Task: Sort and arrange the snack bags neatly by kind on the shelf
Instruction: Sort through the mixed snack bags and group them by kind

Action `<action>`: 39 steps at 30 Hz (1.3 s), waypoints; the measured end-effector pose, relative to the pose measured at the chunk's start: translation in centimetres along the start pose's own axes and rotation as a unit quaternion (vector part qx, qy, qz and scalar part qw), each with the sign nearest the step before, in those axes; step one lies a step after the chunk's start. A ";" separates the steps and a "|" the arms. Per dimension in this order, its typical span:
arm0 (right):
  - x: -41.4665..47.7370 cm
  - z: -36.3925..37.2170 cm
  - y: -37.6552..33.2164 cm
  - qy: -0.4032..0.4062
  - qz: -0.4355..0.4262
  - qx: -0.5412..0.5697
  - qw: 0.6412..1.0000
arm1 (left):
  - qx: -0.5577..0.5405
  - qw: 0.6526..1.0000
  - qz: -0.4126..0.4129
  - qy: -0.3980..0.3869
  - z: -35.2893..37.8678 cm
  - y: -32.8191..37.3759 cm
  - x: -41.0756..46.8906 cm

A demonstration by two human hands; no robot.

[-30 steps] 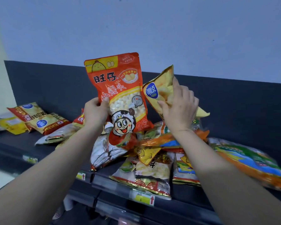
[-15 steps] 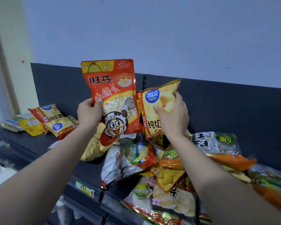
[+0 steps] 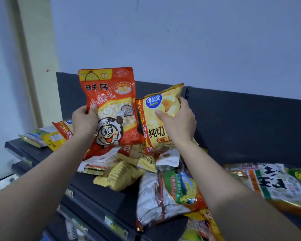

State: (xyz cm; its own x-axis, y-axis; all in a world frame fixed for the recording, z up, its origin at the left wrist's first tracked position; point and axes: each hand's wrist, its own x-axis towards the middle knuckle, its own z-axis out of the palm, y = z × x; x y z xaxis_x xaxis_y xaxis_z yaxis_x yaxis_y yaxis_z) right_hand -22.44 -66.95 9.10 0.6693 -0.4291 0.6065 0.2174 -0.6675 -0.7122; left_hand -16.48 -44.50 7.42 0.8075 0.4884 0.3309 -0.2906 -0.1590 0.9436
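Observation:
My left hand [image 3: 84, 121] grips the left edge of an orange snack bag [image 3: 111, 105] with a cartoon face, held upright above the shelf. My right hand [image 3: 178, 121] grips a yellow chip bag [image 3: 153, 124] with a blue round logo, held upright just to the right of the orange one. Below both hands lies a mixed heap of snack bags [image 3: 127, 171] on the dark shelf [image 3: 101, 193]. A silver and green bag [image 3: 167, 193] lies in front of my right forearm.
At the shelf's far left lie several yellow and red bags [image 3: 54, 136]. A large green and white bag [image 3: 276, 181] lies at the right. The shelf has a dark back panel [image 3: 241, 126] and price tags [image 3: 114, 225] along its front edge; a wall rises behind.
Both hands with their bags have shifted left along the shelf, and the view has turned with them. The yellow bag now faces me more squarely, upright beside the orange one.

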 end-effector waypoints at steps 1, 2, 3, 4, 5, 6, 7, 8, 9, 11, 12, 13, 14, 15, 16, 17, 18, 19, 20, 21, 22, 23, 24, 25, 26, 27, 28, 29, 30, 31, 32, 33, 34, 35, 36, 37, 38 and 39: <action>0.2 1.1 -0.5 -0.002 0.002 0.003 1.000 | 0.007 1.000 -0.001 0.008 -0.4 -0.4 1.1; 0.4 2.2 -1.0 -0.004 0.004 0.007 1.000 | 0.015 1.000 -0.003 0.015 -0.7 -0.8 2.2; 0.6 3.3 -1.4 -0.006 0.008 0.014 1.000 | 0.023 1.000 -0.003 0.021 -1.1 -1.3 3.3; 0.7 4.4 -1.8 -0.007 0.013 0.023 1.000 | 0.032 0.999 -0.003 0.025 -1.5 -1.8 4.4; 0.8 5.6 -2.2 -0.007 0.019 0.031 0.999 | 0.041 0.999 -0.002 0.027 -1.9 -2.3 5.4; 0.9 6.6 -2.5 -0.008 0.025 0.038 0.999 | 0.052 0.998 0.000 0.028 -2.1 -2.8 6.2; 1.0 7.5 -2.7 -0.010 0.031 0.043 0.999 | 0.061 0.998 0.004 0.030 -2.4 -3.2 6.9; 1.1 8.5 -3.1 -0.013 0.038 0.052 0.998 | 0.073 0.997 0.008 0.032 -2.6 -3.8 7.7; 1.2 9.6 -3.6 -0.015 0.046 0.065 0.997 | 0.088 0.996 0.014 0.031 -2.9 -4.5 8.4; 1.4 11.4 -4.4 -0.023 0.063 0.095 0.993 | 0.120 0.992 0.028 0.016 -3.0 -5.8 9.6; 1.5 12.3 -4.7 -0.032 0.072 0.104 0.991 | 0.136 0.990 0.037 0.007 -3.0 -6.5 10.0; 1.6 13.3 -4.8 -0.038 0.079 0.106 0.990 | 0.150 0.988 0.044 -0.001 -3.0 -7.0 10.4; 1.6 14.2 -4.7 -0.043 0.082 0.101 0.991 | 0.160 0.986 0.045 -0.008 -2.9 -7.5 10.7; 1.5 15.0 -4.5 -0.045 0.081 0.087 0.992 | 0.162 0.986 0.043 -0.016 -2.8 -8.0 11.1; 1.4 15.8 -4.0 -0.050 0.076 0.061 0.994 | 0.159 0.986 0.035 -0.023 -2.7 -8.6 11.6; 1.3 16.6 -3.5 -0.061 0.070 0.026 0.995 | 0.159 0.986 0.027 -0.031 -2.6 -9.1 12.0; 1.1 17.4 -2.9 -0.080 0.066 -0.016 0.994 | 0.166 0.985 0.018 -0.042 -2.5 -9.6 12.5; 0.9 18.1 -2.3 -0.106 0.063 -0.060 0.991 | 0.177 0.982 0.010 -0.058 -2.3 -10.2 13.0; 0.7 18.8 -1.8 -0.133 0.060 -0.101 0.984 | 0.188 0.979 0.002 -0.075 -2.2 -10.6 13.4; 0.4 19.3 -1.3 -0.160 0.055 -0.134 0.977 | 0.199 0.976 -0.008 -0.090 -1.9 -11.1 13.8; 0.3 19.8 -1.0 -0.184 0.048 -0.159 0.969 | 0.204 0.973 -0.019 -0.110 -1.6 -11.6 14.0; 0.1 20.2 -0.8 -0.207 0.042 -0.180 0.961 | 0.199 0.969 -0.028 -0.145 -1.4 -12.0 14.2; 0.0 20.5 -0.6 -0.228 0.038 -0.196 0.953 | 0.187 0.962 -0.036 -0.195 -1.3 -12.4 14.3; -0.2 20.7 -0.4 -0.247 0.034 -0.211 0.945 | 0.178 0.951 -0.047 -0.249 -1.3 -12.9 14.4; -0.3 20.9 -0.2 -0.261 0.026 -0.226 0.938 | 0.188 0.934 -0.068 -0.297 -1.3 -13.4 14.5; -0.3 21.0 0.0 -0.269 0.012 -0.241 0.932 | 0.224 0.913 -0.083 -0.332 -1.4 -13.9 14.5; -0.4 21.0 0.2 -0.274 -0.008 -0.256 0.927 | 0.283 0.886 -0.087 -0.356 -1.6 -14.5 14.7; -0.5 21.1 0.4 -0.279 -0.035 -0.268 0.921 | 0.352 0.856 -0.076 -0.371 -1.7 -15.0 14.8; -0.6 21.2 0.6 -0.287 -0.067 -0.281 0.913 | 0.413 0.826 -0.059 -0.378 -1.9 -15.3 14.8; -0.7 21.4 0.8 -0.300 -0.099 -0.299 0.901 | 0.456 0.805 -0.039 -0.378 -2.0 -15.7 14.8; -0.8 21.6 0.9 -0.315 -0.125 -0.321 0.885 | 0.479 0.794 -0.026 -0.373 -2.1 -16.0 14.8; -0.9 21.9 1.1 -0.330 -0.141 -0.343 0.868 | 0.493 0.788 -0.016 -0.369 -2.2 -16.2 14.9; -1.0 22.2 1.3 -0.342 -0.146 -0.362 0.855 | 0.506 0.779 -0.009 -0.370 -2.2 -16.4 15.0; -1.0 22.4 1.4 -0.352 -0.145 -0.376 0.845 | 0.524 0.766 0.001 -0.373 -2.1 -16.7 15.0; -0.9 22.5 1.4 -0.359 -0.141 -0.385 0.839 | 0.549 0.748 0.009 -0.373 -2.1 -16.8 15.0; -0.8 22.6 1.4 -0.364 -0.138 -0.390 0.835 | 0.574 0.730 0.018 -0.370 -2.1 -16.9 15.0; -0.8 22.7 1.4 -0.369 -0.135 -0.392 0.832 | 0.596 0.715 0.026 -0.366 -2.0 -16.8 14.9; -0.7 22.7 1.4 -0.374 -0.130 -0.391 0.831 | 0.612 0.703 0.034 -0.361 -1.9 -16.7 14.8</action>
State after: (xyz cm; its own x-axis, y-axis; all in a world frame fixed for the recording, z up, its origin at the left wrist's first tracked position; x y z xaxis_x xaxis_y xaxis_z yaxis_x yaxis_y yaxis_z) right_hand -6.50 -53.77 -0.30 0.9897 0.0946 0.1072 0.0914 -0.9952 0.0344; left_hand -0.65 -32.94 -3.43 0.9915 -0.0488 -0.1203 -0.0389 -0.9958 0.0833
